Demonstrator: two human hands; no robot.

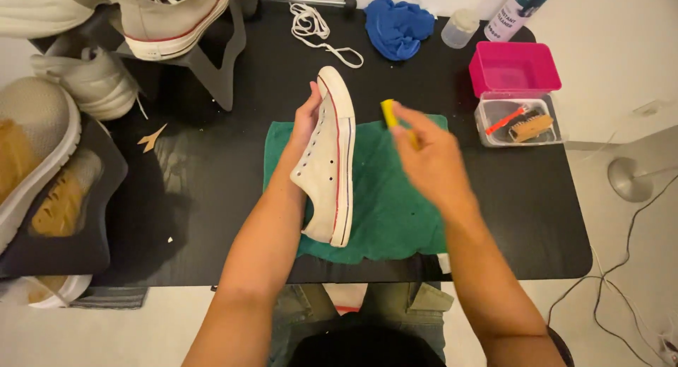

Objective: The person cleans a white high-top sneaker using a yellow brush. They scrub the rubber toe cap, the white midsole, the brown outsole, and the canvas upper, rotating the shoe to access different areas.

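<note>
A cream canvas sneaker (pixel 330 162) with a white sole and a red stripe stands on its side over a green cloth (pixel 395 204) on the black table (pixel 212 197). My left hand (pixel 305 123) grips the sneaker from its left, fingers at the toe end. My right hand (pixel 431 158) hovers just right of the sole, pinching a small yellow piece (pixel 388 113), blurred, close to the toe rubber.
A white shoelace (pixel 318 28), a blue cloth (pixel 397 26), a small jar (pixel 459 28) and a spray bottle (pixel 515 10) lie at the far edge. A pink box (pixel 514 67) and a clear tray with brushes (pixel 521 123) sit right. More shoes (pixel 166 17) crowd the left.
</note>
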